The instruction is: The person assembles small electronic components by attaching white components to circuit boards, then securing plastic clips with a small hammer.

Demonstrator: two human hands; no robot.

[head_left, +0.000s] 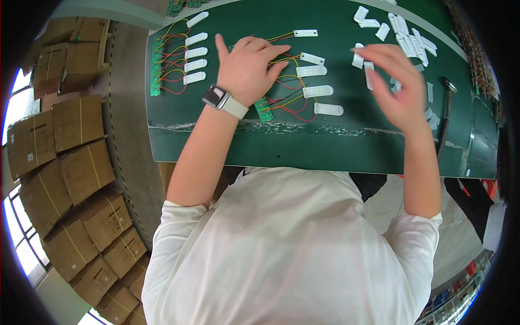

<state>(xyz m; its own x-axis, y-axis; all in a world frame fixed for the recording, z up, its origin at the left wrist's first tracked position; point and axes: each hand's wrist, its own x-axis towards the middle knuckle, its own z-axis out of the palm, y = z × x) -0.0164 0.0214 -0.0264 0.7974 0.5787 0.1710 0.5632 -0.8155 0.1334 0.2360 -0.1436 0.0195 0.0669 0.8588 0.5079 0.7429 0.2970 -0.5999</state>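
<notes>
Several left fingers [278, 51] spread over a green circuit board [264, 110].

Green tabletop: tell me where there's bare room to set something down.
Bare: the green tabletop between the scuffed line and the shirt; also between the lower wired white strips and the right hand. Crowded: the upper right, under loose white pieces, and around the left hand, strips either side.
</notes>
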